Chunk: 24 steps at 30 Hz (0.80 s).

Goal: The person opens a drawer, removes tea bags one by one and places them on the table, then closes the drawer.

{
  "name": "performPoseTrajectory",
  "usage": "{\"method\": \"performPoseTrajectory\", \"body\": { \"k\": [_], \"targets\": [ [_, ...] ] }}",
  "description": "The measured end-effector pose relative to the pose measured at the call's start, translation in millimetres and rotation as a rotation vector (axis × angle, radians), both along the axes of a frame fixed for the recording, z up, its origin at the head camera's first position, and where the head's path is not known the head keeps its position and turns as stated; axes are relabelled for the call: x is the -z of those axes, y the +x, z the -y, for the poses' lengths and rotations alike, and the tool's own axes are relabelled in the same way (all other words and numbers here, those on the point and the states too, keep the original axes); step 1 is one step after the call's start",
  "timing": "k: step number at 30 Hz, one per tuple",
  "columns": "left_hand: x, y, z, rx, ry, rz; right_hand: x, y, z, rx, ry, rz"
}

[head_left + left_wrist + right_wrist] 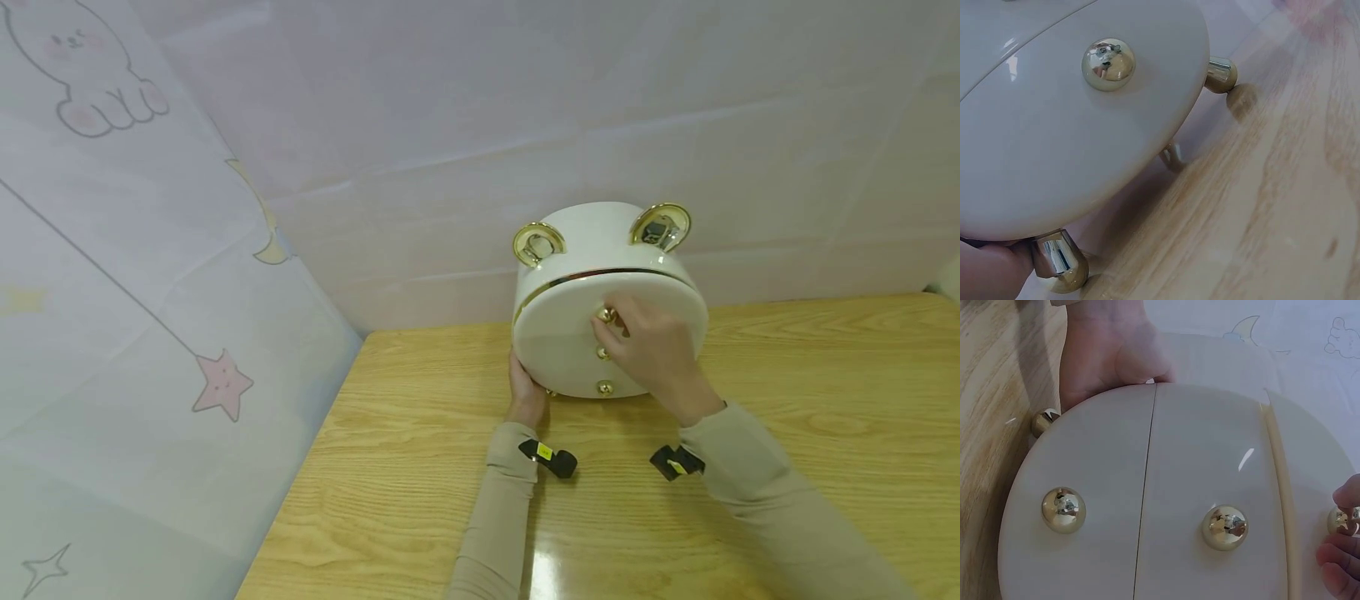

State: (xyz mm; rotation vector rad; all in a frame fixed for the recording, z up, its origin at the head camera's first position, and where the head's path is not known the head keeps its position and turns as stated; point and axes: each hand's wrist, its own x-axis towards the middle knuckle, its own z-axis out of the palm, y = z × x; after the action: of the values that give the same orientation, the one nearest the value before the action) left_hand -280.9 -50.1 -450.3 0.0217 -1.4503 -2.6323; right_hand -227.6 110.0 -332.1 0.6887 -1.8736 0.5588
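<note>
A white round drawer box (600,242) with gold ears stands on the table, its front bearing gold knobs in a vertical row. My right hand (652,346) pinches the top knob (606,315) between thumb and fingers. In the right wrist view, a wide seam (1280,494) with a beige edge runs between the top and middle drawer fronts; the lower seam is thin. My left hand (527,392) holds the box low on its left side, beside a gold foot (1059,259); most of its fingers are hidden. The middle knob (1225,527) and bottom knob (1109,64) are untouched.
The wooden table (405,467) reaches the pale back wall cloth (420,208), close behind the box. A printed cloth (150,275) with a bear, moon and star hangs on the left. Black wrist cameras sit on both sleeves.
</note>
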Motion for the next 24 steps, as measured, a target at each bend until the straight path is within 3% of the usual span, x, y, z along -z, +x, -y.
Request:
{"method": "performPoseTrajectory", "body": {
  "k": [24],
  "targets": [
    [1.1,-2.8,-2.6,-0.009,0.025,0.001,1.6,13.8,0,0.006,-0.001,-0.056]
  ]
}}
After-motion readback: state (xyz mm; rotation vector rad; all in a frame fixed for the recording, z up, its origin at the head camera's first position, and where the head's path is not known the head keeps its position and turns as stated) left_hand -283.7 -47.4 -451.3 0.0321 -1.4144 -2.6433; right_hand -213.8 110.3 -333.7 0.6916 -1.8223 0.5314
